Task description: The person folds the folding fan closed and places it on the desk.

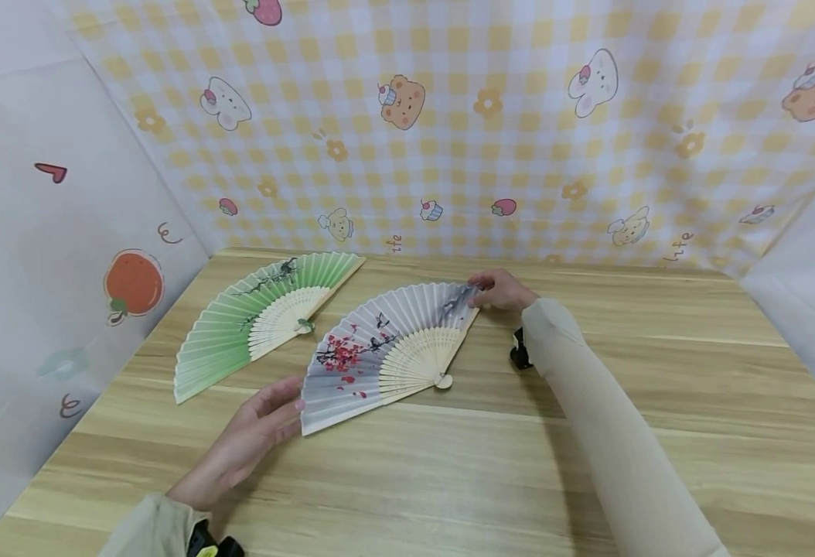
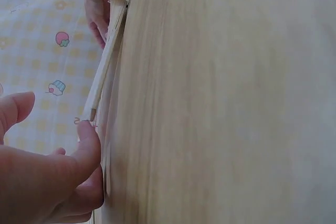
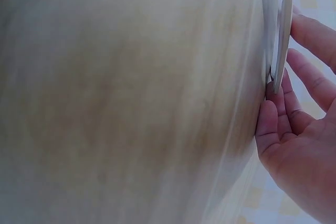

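Observation:
A grey folding fan (image 1: 407,309) with red blossoms and dark branches lies spread on the wooden table, its pale slatted ribs meeting at a pivot toward the front. My left hand (image 1: 261,429) is at its left edge, index fingertip against the end of the fan's outer rib (image 2: 100,90) and thumb raised apart. At the opposite edge, my right hand (image 1: 505,290) holds the upper right corner, fingers on both sides of the outer rib (image 3: 284,30). Behind and left lies a green folding fan (image 1: 240,317), also spread, with a dark branch print and pale ribs; neither hand touches it.
The wooden table (image 1: 658,371) extends to the right and front. A yellow checked cloth (image 1: 449,155) hangs along its back edge, and a white printed sheet (image 1: 46,255) closes the left side. Black wrist cameras (image 1: 521,350) sit under the sleeves.

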### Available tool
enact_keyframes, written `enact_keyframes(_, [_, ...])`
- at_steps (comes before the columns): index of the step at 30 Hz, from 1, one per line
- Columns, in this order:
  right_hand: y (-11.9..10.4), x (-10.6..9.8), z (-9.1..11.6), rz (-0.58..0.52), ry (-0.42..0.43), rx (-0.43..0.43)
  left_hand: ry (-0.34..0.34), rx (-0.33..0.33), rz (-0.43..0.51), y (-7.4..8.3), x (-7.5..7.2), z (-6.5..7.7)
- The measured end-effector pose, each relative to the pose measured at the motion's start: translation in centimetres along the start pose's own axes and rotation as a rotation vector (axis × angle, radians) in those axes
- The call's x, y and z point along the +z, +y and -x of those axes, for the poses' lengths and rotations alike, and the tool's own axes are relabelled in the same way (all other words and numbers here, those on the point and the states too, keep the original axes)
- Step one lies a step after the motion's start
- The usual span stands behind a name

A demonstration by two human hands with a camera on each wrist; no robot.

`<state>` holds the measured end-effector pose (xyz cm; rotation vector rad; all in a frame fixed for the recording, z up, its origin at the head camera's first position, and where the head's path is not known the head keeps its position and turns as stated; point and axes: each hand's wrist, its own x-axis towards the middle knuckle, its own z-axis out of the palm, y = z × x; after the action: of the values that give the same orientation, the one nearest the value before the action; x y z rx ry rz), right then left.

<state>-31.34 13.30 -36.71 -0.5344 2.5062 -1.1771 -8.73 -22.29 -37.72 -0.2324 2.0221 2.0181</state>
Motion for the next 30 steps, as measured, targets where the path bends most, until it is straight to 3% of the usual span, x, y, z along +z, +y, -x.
enact_keyframes(3, [1.1, 0.0, -0.6, -0.005, 0.002, -0.010, 0.012, -0.011, -0.001, 0.0, 0.0, 0.0])
enact_keyframes(10, [0.8, 0.0, -0.3, 0.000, 0.003, 0.004, 0.033, -0.040, -0.010, 0.0, 0.0, -0.1])
enact_keyframes(30, [1.1, -0.1, 0.3, 0.041, -0.009, 0.046, 0.009, -0.054, 0.038, 0.0, 0.1, 0.1])
